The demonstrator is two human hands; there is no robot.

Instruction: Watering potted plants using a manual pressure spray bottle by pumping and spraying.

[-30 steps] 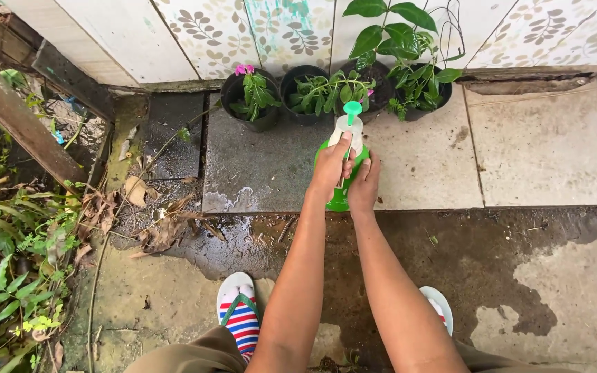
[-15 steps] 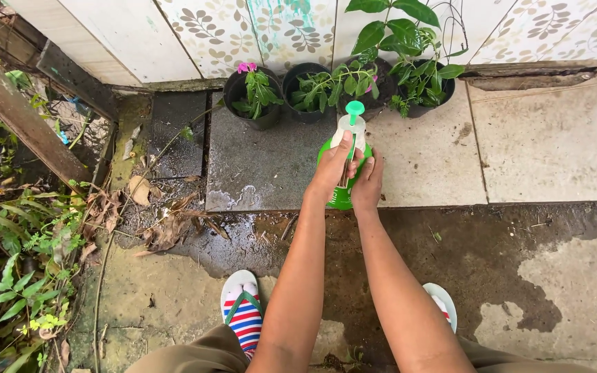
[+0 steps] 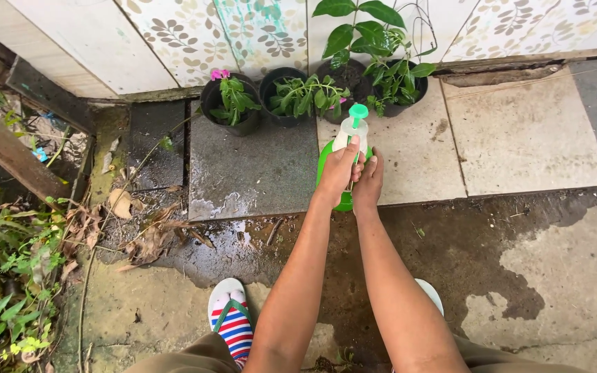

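I hold a green spray bottle (image 3: 343, 176) with both hands, near the middle of the picture, a bit above center. My left hand (image 3: 338, 171) wraps around its white top part, fingers curled tight. My right hand (image 3: 367, 183) grips the bottle's side, right beside the left. Black pots with plants (image 3: 298, 100) sit just above, by the leaf-pattern wall (image 3: 174, 41). My striped sandal (image 3: 231, 324) is at the bottom.

Hands: two are being shown, left hand (image 3: 338, 170) and right hand (image 3: 368, 184).
Spray bottles: one spray bottle (image 3: 346, 148) is being gripped.
Plant pots: four are being counted.
Flip-flops: two are being worn.
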